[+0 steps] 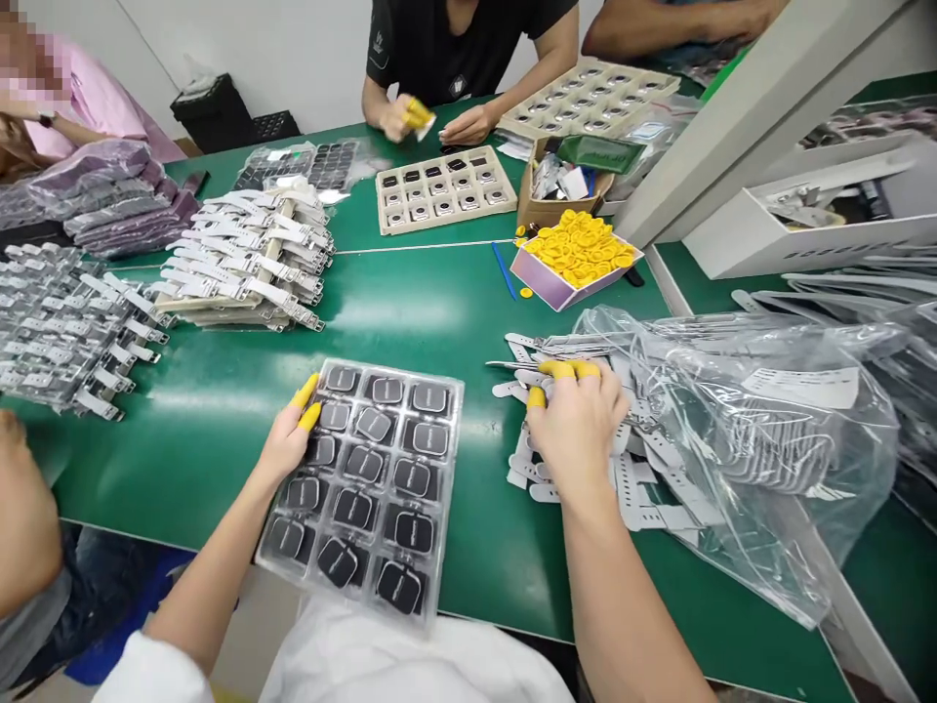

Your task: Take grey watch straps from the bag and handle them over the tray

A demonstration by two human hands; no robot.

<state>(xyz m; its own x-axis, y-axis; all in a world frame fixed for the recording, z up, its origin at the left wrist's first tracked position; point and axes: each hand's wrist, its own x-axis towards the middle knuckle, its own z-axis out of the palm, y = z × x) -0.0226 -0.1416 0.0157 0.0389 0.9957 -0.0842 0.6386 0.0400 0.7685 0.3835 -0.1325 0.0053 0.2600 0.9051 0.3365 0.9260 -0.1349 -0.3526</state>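
Observation:
A clear plastic tray (446,459) of dark square watch bodies lies in front of me on the green table. My left hand (289,439), with yellow finger cots, rests on the tray's left edge and touches it. My right hand (578,420), also with yellow cots, reaches into a loose pile of white watch straps (644,488) to the tray's right; its fingers are curled on the straps, and what they grip is hidden. A large clear plastic bag (747,459) with more straps lies just right of that hand.
Stacks of white straps (249,259) and bagged straps (65,337) fill the left side. A box of yellow finger cots (578,256) and a beige tray of watch bodies (439,190) sit farther back. Other people work across the table. A white shelf frame (768,98) stands at right.

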